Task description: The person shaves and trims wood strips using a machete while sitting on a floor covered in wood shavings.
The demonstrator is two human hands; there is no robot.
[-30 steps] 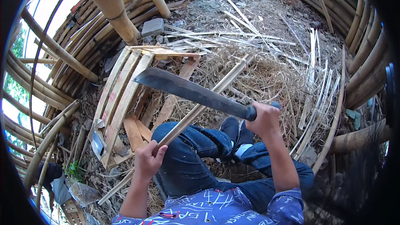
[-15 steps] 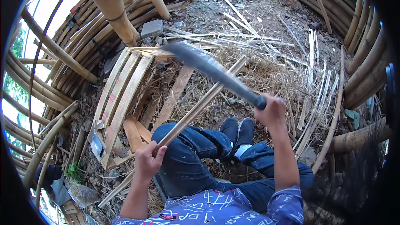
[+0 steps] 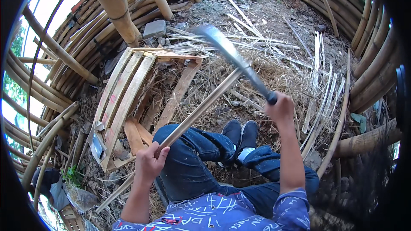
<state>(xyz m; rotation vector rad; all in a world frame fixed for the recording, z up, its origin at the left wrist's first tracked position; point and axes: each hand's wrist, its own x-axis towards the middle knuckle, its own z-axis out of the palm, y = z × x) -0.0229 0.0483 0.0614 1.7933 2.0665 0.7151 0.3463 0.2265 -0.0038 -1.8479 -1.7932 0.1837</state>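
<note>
My left hand [image 3: 150, 161] is closed round a long bamboo strip [image 3: 201, 106], which slants across my left thigh from low on the left up to the middle. My right hand [image 3: 280, 108] grips the dark handle of a machete [image 3: 228, 54]. Its broad blade points up and to the left, slightly blurred by motion. The blade crosses the strip's far end, and seems to touch it there. My knees, in blue jeans [image 3: 192, 158], are bent beneath the strip.
A slatted wooden crate [image 3: 124, 90] lies on the left. Split bamboo strips [image 3: 317, 60] and dry shavings [image 3: 274, 79] litter the ground ahead. A grey block [image 3: 154, 29] sits by a thick bamboo post [image 3: 115, 8]. Stacked bamboo poles [image 3: 376, 60] line the right side.
The machete has shifted along the strip to its far end, and its blade has turned more upright. My right hand has moved little; the left still holds the strip.
</note>
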